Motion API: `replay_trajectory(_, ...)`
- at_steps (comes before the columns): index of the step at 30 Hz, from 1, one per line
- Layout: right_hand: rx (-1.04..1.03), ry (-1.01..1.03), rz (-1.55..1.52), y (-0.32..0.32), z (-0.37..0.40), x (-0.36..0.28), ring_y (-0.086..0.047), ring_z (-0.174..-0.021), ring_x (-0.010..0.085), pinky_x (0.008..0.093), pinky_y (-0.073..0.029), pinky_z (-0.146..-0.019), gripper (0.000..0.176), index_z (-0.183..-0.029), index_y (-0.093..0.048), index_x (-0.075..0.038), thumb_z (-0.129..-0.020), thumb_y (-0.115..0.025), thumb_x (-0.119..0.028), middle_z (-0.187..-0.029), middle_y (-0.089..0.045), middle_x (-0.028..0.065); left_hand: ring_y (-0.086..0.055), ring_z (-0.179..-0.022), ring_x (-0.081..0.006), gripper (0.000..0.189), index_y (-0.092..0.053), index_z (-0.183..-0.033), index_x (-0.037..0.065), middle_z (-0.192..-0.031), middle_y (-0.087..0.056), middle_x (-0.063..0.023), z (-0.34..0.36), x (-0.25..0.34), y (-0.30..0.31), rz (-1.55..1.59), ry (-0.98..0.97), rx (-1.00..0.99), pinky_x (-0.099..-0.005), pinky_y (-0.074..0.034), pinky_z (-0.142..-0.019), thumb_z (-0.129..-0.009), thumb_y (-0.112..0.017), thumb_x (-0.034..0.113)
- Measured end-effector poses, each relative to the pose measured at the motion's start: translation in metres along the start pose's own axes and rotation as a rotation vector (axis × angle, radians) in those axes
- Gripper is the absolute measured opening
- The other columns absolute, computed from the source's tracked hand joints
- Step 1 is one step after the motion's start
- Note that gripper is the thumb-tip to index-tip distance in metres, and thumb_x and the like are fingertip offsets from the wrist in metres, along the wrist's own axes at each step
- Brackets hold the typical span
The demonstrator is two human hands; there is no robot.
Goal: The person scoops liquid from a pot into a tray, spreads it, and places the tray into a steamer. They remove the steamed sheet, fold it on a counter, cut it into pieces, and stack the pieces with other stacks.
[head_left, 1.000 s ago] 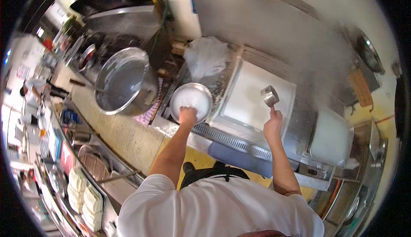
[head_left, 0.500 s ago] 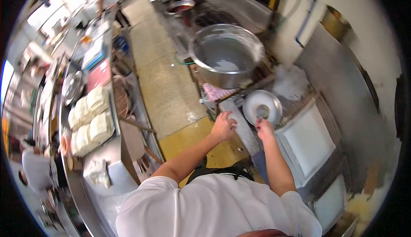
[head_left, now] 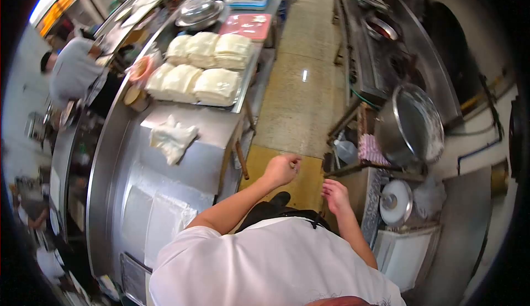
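Cup [head_left: 390,200] lies in the steel bowl [head_left: 409,195], out of both hands; white contents surround it. Details inside the cup too small to tell. Reading: scooping is at a pause, with the cup parked and the hands between holds.

Left hand [head_left: 283,169]: raised over the floor [head_left: 276,112] between the counters, fingers loosely curled. No object visible in it; whether something small is pinched, cannot tell.

Right hand [head_left: 337,195]: released, fingers spread and slightly bent, beside the edge of the cooking bench, near the bowl but apart from it. Nothing seen in its grasp.

Right side: large pot [head_left: 391,140] beyond the bowl, pink checked cloth [head_left: 372,150] beside it. Plastic bag [head_left: 430,198] just beside the bowl; pale flat tray [head_left: 406,259] on the near side.

Left side: folded white stacks [head_left: 218,85] on the steel counter [head_left: 193,165], crumpled cloth [head_left: 173,138] nearer. White sheets [head_left: 163,223] lie flat closer to the body. Another person [head_left: 77,71] stands farther off, apart from the work here.
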State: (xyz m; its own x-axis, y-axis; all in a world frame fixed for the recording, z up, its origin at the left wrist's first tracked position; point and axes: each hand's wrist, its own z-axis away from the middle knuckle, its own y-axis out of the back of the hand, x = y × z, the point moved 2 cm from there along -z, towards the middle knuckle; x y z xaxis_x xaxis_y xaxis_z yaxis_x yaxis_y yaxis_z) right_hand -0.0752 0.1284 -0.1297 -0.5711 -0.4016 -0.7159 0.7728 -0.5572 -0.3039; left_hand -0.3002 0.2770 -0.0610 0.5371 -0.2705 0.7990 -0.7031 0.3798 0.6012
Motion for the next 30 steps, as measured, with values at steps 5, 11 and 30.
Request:
replay_trajectory(5, -0.404, -0.014, 0.569, -0.171, -0.017, -0.009, -0.062, -0.080, 0.0139, 0.0289, -0.052, -0.072, 0.024, -0.118, -0.064, 0.002, -0.095, -0.065, -0.007, -0.094, -0.067, 0.0054, -0.073, -0.087, -0.0357, 0.029, -0.072, -0.111, 0.007, -0.090, -0.075, -0.0170, 0.031, -0.061, 0.148, -0.097, 0.321, 0.453, -0.0464, -0.057, -0.077, -0.090, -0.072, 0.026)
replay_trajectory(11, -0.745, 0.225, 0.819, -0.334, -0.013, -0.015, -0.064, -0.089, 0.0148, 0.0311, -0.052, -0.079, 0.030, -0.118, -0.067, 0.003, -0.092, -0.066, -0.011, -0.102, -0.070, 0.0072, -0.069, -0.097, -0.0467, 0.058, -0.052, -0.118, -0.004, -0.098, -0.071, -0.0293, 0.065, -0.121, 0.271, -0.331, 0.688, 0.776, -0.0511, -0.053, -0.087, -0.091, -0.072, 0.042)
replay_trajectory(30, -0.680, 0.380, 0.933, -0.317, 0.052, -0.062, -0.064, -0.090, 0.0146, 0.0313, -0.053, -0.082, 0.029, -0.117, -0.068, 0.003, -0.092, -0.067, -0.013, -0.100, -0.071, 0.0076, -0.062, -0.084, -0.0412, 0.036, -0.048, -0.099, 0.002, -0.087, -0.060, -0.0203, 0.078, -0.134, 0.245, -0.077, 0.582, 1.198, -0.0497, -0.048, -0.078, -0.076, -0.074, 0.012)
